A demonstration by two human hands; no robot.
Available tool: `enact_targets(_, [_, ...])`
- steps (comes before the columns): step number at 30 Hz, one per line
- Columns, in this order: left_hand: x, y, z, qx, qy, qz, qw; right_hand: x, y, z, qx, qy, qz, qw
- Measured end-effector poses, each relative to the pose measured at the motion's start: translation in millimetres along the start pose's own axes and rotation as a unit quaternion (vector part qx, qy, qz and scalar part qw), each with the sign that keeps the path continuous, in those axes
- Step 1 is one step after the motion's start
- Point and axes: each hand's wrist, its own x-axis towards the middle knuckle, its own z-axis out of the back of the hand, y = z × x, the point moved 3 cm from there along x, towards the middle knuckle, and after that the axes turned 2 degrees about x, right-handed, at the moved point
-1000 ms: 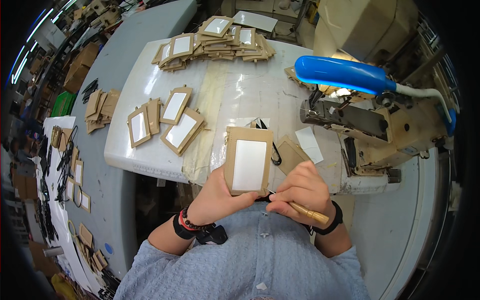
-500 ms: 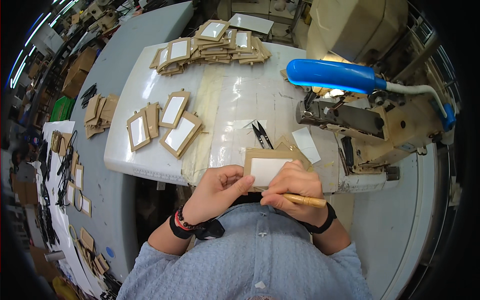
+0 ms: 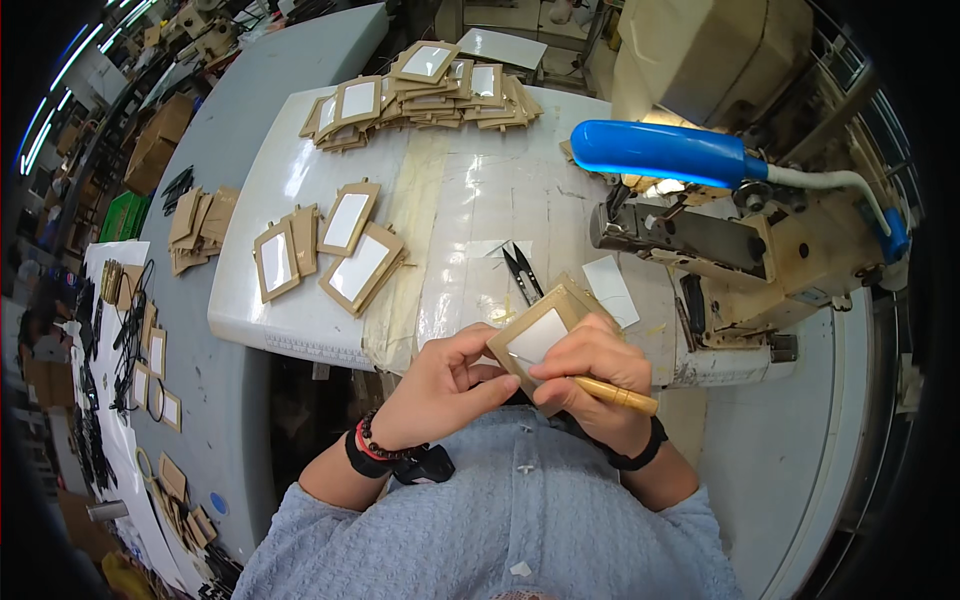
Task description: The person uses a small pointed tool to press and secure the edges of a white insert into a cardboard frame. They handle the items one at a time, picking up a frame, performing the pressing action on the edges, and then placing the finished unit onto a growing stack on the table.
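Observation:
A tan badge holder with a pale window (image 3: 538,336) is tilted over the near edge of the white worktable. My left hand (image 3: 440,390) pinches its left edge between thumb and fingers. My right hand (image 3: 604,372) grips an awl-like tool by its turned wooden handle (image 3: 622,397), with a thin metal shaft pointing left over the holder's lower part. The right fingers also rest against the holder's right side, and the exact tip contact is too small to tell. Just beyond lie black thread snips (image 3: 521,268). Another tan piece (image 3: 567,288) shows behind the held one.
A sewing machine (image 3: 690,240) stands on the right, beneath a blue lamp (image 3: 655,152). More badge holders form a heap (image 3: 430,92) at the back and a small group (image 3: 350,222) at left. A white slip (image 3: 610,288) lies near the machine. Tan pieces (image 3: 200,228) sit on the grey side table.
The badge holder has turned from nearly square-on to a slant. My right hand and the awl have shifted slightly, and the snips lie a little differently.

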Motion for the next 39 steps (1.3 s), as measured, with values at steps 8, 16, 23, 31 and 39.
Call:
enact_targets(8, [1,-5,-12,-0.018,-0.091,0.069,0.993,0,8,-5,-0.104,-0.045,0.021,0.993])
enact_targets(16, [2,-2,-11,-0.061,-0.127,0.083,0.986,-3,21,-12,-0.197,-0.026,0.075,0.977])
enact_targets(23, [-1,-5,-9,-0.035,-0.135,0.083,0.987,-1,19,3,-0.007,-0.032,-0.026,0.999])
enact_targets(31, [-7,-9,-6,0.024,-0.12,0.077,0.989,7,9,11,-0.027,0.019,0.015,0.999])
enact_targets(39, [-9,-9,-8,0.02,-0.122,0.075,0.989,10,8,8,-0.061,0.046,0.044,0.996])
